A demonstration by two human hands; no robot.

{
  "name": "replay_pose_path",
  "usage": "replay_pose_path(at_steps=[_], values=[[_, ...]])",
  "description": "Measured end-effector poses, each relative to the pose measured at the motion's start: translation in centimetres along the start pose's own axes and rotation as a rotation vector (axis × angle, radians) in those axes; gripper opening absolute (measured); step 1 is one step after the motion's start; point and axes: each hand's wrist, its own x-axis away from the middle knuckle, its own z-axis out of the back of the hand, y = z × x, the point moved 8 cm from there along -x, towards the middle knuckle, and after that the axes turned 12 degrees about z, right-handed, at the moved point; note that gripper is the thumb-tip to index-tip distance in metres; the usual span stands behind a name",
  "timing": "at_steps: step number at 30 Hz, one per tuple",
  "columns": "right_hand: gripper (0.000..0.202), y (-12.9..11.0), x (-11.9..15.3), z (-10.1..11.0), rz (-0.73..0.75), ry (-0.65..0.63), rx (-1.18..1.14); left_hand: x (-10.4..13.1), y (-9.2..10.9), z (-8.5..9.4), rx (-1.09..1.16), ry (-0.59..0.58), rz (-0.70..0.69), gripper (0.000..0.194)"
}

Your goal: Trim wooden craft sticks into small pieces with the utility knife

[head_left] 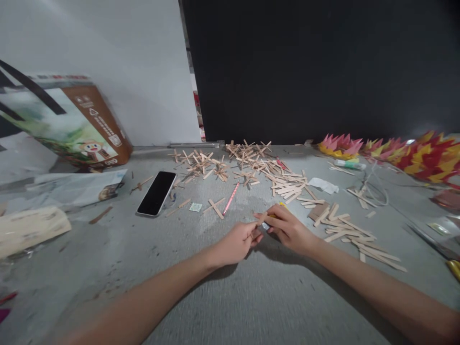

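My left hand (240, 243) is closed, pinching a wooden craft stick (262, 219) between thumb and fingers. Close against it, my right hand (289, 229) is curled round a small yellow object (282, 205), mostly hidden by the fingers. A pale, shiny bit (265, 226) shows below the stick, between the two hands; I cannot tell its kind. Just beyond the hands lie a crossed pair of sticks (216, 209) and a pink patterned pencil (230, 198). Loose craft sticks (354, 232) spread to the right of my right hand.
A phone (157, 193) lies left of the hands. Stick crosses (247, 155) are heaped at the back. A printed bag (82, 124) stands at the left. Folded paper pieces (427, 155), a glue-like tube (349, 165) and yellow-handled scissors (453, 269) are at the right.
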Motion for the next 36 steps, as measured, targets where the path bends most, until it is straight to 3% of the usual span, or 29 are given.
replay_pose_path(at_steps=[3,36], values=[[0.052,-0.15,-0.14,-0.1,0.01,-0.008,-0.021,-0.04,-0.12,0.0,0.006,0.013,-0.018,0.019],[0.05,0.1,0.24,-0.41,-0.019,-0.027,-0.043,0.32,0.51,-0.25,0.009,-0.012,0.009,0.021]])
